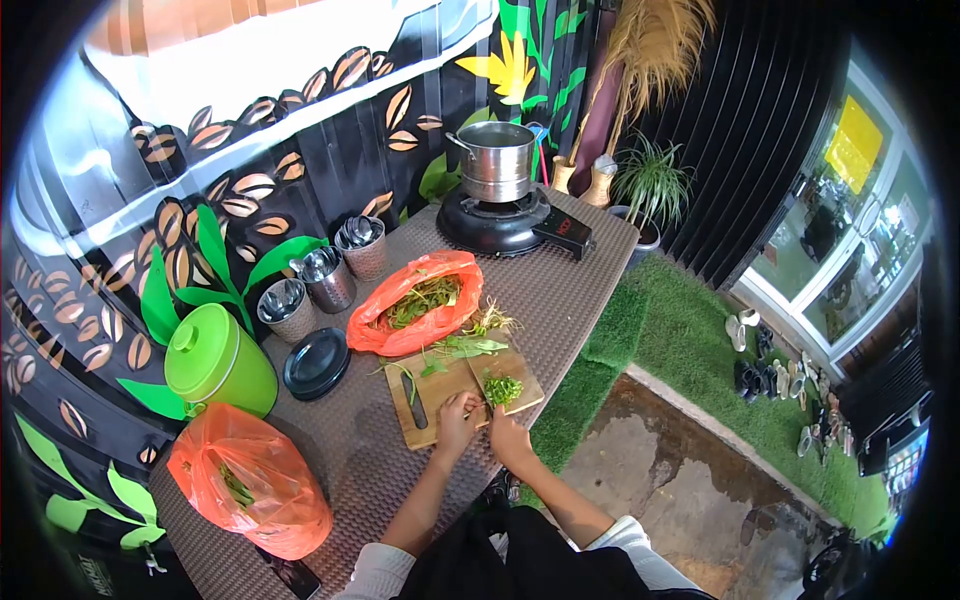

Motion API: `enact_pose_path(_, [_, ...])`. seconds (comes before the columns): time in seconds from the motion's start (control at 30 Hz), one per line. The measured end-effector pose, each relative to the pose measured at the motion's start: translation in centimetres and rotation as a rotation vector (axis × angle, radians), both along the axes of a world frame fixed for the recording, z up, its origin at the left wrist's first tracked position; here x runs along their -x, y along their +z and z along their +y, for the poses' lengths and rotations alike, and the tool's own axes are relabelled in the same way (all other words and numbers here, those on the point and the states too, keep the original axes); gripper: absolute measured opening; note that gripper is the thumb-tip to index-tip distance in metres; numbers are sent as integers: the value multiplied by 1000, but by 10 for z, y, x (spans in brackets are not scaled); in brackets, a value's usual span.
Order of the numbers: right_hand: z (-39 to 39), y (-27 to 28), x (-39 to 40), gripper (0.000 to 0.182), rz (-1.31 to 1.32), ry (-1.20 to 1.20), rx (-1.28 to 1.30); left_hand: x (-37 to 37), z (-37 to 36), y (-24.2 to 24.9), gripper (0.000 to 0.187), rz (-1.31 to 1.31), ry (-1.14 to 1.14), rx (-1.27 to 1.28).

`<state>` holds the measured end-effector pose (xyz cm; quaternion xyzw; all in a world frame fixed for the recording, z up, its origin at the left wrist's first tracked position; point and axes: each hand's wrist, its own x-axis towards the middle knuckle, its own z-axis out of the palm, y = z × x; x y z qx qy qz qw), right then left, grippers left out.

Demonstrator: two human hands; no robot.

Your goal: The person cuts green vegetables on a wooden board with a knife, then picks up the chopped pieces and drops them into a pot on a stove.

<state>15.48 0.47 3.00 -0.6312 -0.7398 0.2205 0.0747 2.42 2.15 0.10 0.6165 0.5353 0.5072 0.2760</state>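
Observation:
A wooden cutting board (pixel 440 385) lies near the table's front edge, with a handle slot at its left end. On its right part sits a small heap of chopped green leaves (pixel 503 390). Longer green stems (pixel 455 350) lie across its back edge. My left hand (pixel 459 418) rests on the board with fingers curled together; what they hold is hidden. Just right of it, at the board's front edge, my right hand (pixel 508 438) is closed beside the chopped leaves. Its grip is hidden from above. Behind the board, an open orange plastic bag (pixel 370 325) holds leafy greens.
A metal pot (pixel 497 165) stands on a black portable stove (pixel 490 225) at the back. Cups of cutlery (pixel 330 280), dark plates (pixel 316 363) and a green lidded bucket (pixel 220 365) line the left side. Another orange bag (pixel 255 490) sits front left, near a phone (pixel 290 575).

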Motion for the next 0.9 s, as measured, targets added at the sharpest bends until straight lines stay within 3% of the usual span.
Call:
enact_pose_path(0.2, [6, 1, -9, 30, 87, 49, -14, 2, 2, -3, 15, -57, -19, 34])
enact_pose_path(0.4, [0, 3, 1, 31, -1, -12, 3, -1, -1, -4, 14, -76, 41, 23])
enact_pose_path(0.5, [9, 10, -3, 30, 118, 14, 4, 0, 0, -6, 14, -50, 32, -9])
enact_pose_path(0.6, [1, 15, -5, 31, 109, 38, 23, 1, -1, -6, 16, -17, 21, -37])
enact_pose_path(0.67, [-16, 11, 1, 31, -53, 6, -96, 1, -3, 2, 15, -3, 34, -32])
enact_pose_path(0.77, [5, -9, 4, 29, 26, -7, -33, -1, -1, 0, 15, 4, 57, -26])
enact_pose_path(0.9, [10, 7, 2, 26, 106, 16, 1, 1, -4, -2, 13, -35, 38, 21])
